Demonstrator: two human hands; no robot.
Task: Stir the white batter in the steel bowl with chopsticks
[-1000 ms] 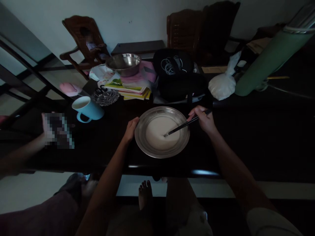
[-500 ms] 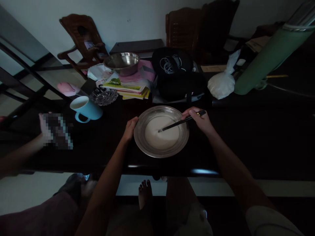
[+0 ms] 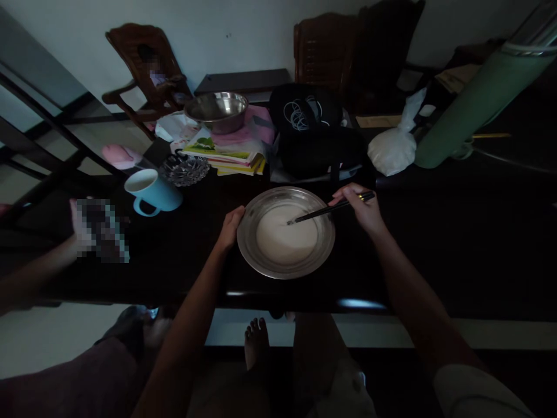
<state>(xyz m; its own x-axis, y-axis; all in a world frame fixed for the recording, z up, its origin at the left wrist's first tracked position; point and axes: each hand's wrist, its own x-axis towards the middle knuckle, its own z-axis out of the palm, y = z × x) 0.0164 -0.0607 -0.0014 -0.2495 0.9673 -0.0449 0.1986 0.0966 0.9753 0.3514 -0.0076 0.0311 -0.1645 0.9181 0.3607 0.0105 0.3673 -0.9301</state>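
Holding bowl [image 3: 286,274] rim in left fingers [image 3: 236,215], black chopsticks [image 3: 317,213] between right fingers [image 3: 341,195]

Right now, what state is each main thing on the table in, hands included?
Front bowl: upright, holding pale liquid
Chopsticks: tips in the liquid
Left hand: on the bowl's rim
Right hand: gripping the chopsticks
Rear bowl: upright
Blue mug: standing
Books: stacked
Plastic bag: neck gathered, contents white
White cable: coiled
Green flask: standing, top cut off by frame
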